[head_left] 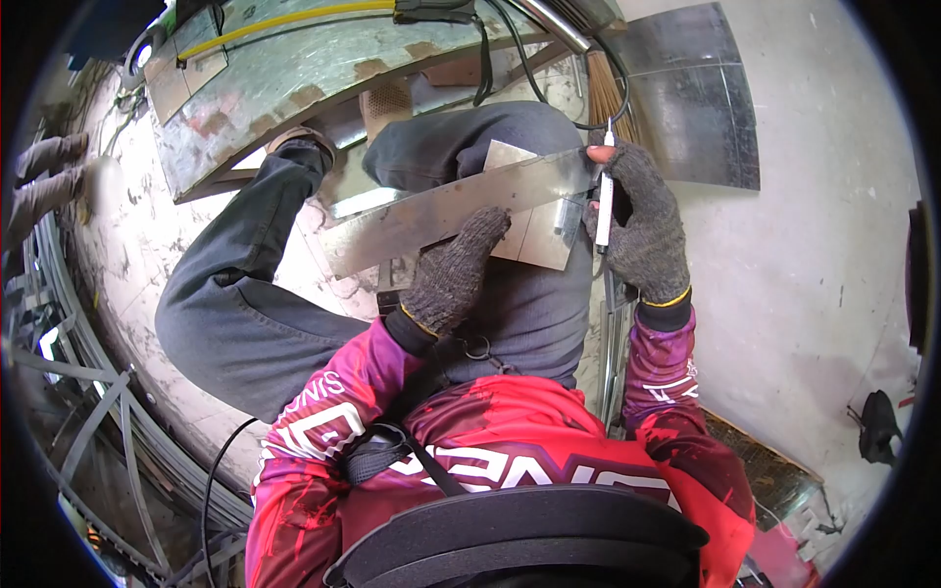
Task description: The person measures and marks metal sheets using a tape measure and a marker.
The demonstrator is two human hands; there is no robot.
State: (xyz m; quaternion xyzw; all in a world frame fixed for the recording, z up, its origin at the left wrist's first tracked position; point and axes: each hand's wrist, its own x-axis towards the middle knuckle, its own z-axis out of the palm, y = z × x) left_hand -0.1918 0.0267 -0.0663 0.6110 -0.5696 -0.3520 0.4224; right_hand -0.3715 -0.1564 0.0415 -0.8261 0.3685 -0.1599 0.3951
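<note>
A long flat sheet-metal strip (392, 228) lies slantwise over my lap. My left hand (453, 274), in a dark grey knit glove, grips its lower edge near the middle, thumb side on top and the other fingers hidden beneath. My right hand (645, 220), in a matching glove with bare fingertips, holds a slim white marker pen (605, 201) upright beside the strip's right end. Under the strip, a squarer metal plate (541, 235) with a line across it rests on my thigh.
Ahead stands a low worn metal-topped bench (284, 83), with a yellow measuring tape (284, 22) drawn out on it. A dark sheet-metal panel (691, 108) and a straw broom (603, 88) are at upper right. Metal bars (88, 333) line the left side; another person's legs (44, 181) show there.
</note>
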